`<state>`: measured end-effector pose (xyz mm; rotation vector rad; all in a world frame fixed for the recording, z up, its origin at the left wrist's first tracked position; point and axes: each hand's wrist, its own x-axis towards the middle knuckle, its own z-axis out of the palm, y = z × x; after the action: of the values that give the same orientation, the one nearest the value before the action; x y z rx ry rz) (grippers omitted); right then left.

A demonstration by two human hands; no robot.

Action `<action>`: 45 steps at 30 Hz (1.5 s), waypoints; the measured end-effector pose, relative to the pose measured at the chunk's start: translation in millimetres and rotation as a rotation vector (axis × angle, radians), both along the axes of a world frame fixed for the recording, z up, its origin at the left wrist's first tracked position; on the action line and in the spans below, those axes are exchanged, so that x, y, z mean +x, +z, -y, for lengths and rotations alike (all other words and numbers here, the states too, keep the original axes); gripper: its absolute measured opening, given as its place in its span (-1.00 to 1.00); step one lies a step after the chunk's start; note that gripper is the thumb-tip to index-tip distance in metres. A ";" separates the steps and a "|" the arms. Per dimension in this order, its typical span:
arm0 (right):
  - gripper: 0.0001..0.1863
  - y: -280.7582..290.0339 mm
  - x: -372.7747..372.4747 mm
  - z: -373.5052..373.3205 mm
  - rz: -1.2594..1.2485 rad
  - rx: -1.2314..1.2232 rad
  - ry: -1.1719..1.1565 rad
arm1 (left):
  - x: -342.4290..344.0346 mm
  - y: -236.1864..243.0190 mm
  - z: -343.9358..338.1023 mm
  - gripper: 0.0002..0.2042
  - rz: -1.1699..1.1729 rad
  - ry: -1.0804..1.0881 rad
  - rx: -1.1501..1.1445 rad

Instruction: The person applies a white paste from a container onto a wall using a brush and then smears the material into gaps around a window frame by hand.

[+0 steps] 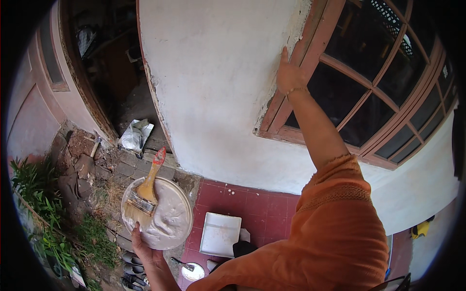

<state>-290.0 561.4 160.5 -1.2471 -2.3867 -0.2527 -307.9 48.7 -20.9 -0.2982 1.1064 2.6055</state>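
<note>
Cloth in orange (335, 218) covers the person's right shoulder and upper arm at lower right. At lower left, the left hand (145, 250) grips the near edge of a round tub (189, 208) of pale, creamy paste, thumb at the rim, other fingers hidden. Across the tub lies a wide paintbrush (146, 190), bristles toward that hand, its red-tipped handle jutting past the far rim. The right hand (290, 72), a bracelet (297, 90) at its wrist, reaches to upper centre, seemingly holding nothing, index finger extended; whether the fingertip touches the wall cannot be told. Below, on red tiles (228, 196) at bottom centre, sit a white tray (221, 235) and a small white round container (193, 272). Beyond stand the whitish wall (218, 87), chipped beside the brown window frame (337, 68), and, upper left, a dark doorway (111, 72).
</note>
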 end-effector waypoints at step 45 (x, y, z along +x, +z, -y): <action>-0.33 -20.6 1.4 17.0 -0.049 0.057 0.026 | 8.0 0.0 17.2 -0.46 -0.022 -0.015 0.063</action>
<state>-288.6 544.4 139.9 -1.1821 -2.3362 -0.2766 -299.9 31.5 -20.9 -0.2468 1.0268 2.6309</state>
